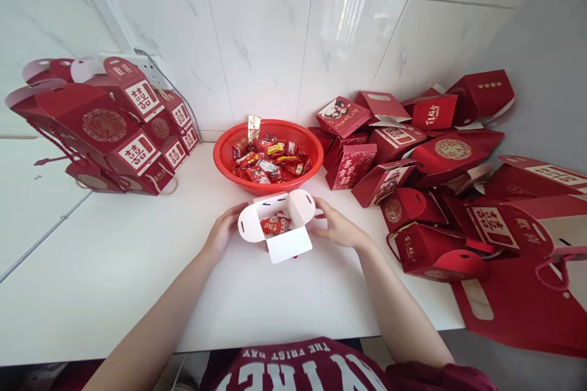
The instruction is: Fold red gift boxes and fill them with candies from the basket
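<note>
A small candy box stands on the white table in front of me, its white flaps folded outward and its top open. Inside lie a few red-wrapped candies. My left hand is curved around the box's left side, its fingertips partly hidden by the rounded flap. From the right, my right hand grips the opposite side, thumb nearer to me and fingers by the right flap. Just behind the box sits a red plastic basket holding many wrapped candies in red, yellow and gold.
Closed red boxes with white labels are stacked at the left by the wall socket. A loose heap of red boxes covers the table's right side, some overhanging the front edge. White tiled wall rises behind the basket.
</note>
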`<state>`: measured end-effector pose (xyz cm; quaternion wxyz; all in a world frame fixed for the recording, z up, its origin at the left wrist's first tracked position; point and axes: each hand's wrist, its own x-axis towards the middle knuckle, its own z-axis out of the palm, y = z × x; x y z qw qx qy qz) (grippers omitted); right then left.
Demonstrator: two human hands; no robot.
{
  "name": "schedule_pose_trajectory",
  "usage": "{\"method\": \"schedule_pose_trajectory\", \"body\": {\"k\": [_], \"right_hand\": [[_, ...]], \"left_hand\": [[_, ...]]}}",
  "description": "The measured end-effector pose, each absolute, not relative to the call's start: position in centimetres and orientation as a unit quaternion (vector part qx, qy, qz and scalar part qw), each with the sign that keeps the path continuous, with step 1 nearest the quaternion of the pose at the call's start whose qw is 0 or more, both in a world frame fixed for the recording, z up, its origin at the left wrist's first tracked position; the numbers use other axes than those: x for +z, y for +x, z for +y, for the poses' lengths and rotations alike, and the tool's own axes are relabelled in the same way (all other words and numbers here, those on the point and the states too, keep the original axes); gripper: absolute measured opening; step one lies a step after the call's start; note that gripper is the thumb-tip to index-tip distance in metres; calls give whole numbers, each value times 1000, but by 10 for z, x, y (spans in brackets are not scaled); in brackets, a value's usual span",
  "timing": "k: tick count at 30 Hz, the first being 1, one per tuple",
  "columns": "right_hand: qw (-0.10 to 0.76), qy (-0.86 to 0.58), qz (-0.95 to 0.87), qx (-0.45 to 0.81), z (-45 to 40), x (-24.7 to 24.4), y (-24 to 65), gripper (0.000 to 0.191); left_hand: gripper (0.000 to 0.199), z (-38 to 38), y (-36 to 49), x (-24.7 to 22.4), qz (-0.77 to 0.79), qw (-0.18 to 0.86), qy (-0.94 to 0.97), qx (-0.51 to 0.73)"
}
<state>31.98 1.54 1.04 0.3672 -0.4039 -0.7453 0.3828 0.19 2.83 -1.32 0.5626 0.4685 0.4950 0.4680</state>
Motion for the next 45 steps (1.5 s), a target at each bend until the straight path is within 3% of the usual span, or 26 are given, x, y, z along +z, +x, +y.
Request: {"method": "schedule_pose_trajectory", "body": {"k": [2, 5, 10, 12, 16, 21, 23, 27, 30, 34, 37, 40, 45], "right_hand": [[306, -378, -740, 464, 12, 4, 320, 91], [290, -328, -705, 558, 10, 2, 315, 95], [396, -309, -633, 589, 5, 0, 293, 62], [424, -341, -591, 596, 2, -3, 282, 50], [442, -361, -568, 593, -5, -6, 265, 46], [511, -360, -623, 469, -16, -4, 256, 35], [531, -362, -662, 386, -21, -5, 255, 26], [526, -374, -711, 278, -26, -8, 250, 26], [545, -417, -693, 222, -30, -10, 242, 21], [524, -387, -710, 267, -44, -5, 230, 27], [466, -296, -760, 343, -59, 4, 222, 31], [414, -234, -810, 342, -67, 8, 221, 37], [412, -272, -824, 279, -57, 0, 233, 39]], "left_hand": [[48, 23, 3, -11, 489, 578, 476, 447], [58, 8, 9, 0, 465, 596, 493, 431], [76, -18, 19, 18, 354, 582, 595, 426], [72, -21, 21, 20, 345, 549, 634, 421], [59, -23, 22, 21, 366, 443, 708, 411], [31, -29, 31, 18, 390, 393, 733, 394], [25, -28, 35, 15, 413, 391, 715, 406], [18, -22, 35, 21, 469, 345, 693, 426], [23, -28, 35, 40, 520, 201, 741, 374], [34, -54, 43, 59, 566, 16, 779, 270], [55, -68, 46, 56, 582, -28, 761, 284], [71, -67, 38, 46, 580, -39, 761, 289], [67, -53, 6, 35, 587, -69, 757, 279]]}}
